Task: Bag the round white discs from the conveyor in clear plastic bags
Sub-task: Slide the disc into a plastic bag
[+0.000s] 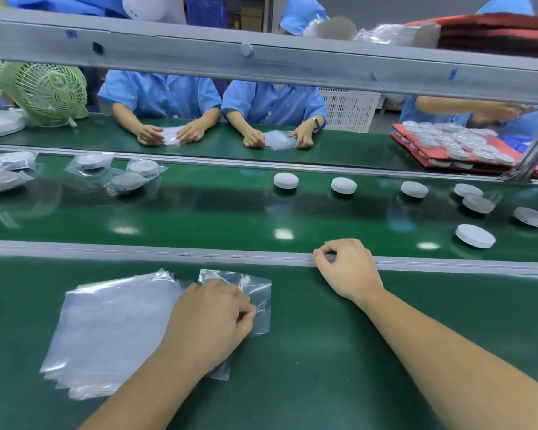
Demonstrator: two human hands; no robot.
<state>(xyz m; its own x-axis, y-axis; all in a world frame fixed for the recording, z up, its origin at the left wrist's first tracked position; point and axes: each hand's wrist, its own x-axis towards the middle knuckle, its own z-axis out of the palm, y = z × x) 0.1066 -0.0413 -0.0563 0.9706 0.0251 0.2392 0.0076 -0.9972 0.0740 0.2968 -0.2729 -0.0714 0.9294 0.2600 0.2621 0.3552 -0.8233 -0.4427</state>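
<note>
Plenty left tbh: a few bagged discs (126, 181) are seen on the conveyor (199, 218) with 7 bare discs (475, 235), 1 clear bag (258, 293) is pinched on the surface (323, 352) by the left hand (212, 318), the right hand (347, 271) is rested empty and loose.

Belt (215, 212) lies open between bagged discs (128, 181) and loose discs (343, 185).

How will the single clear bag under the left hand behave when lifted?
Likely floppy: the clear bag creases where the left hand pinches it. Probably very light and slippery, being thin glossy film; the stack of bags beside it may shift too.
</note>
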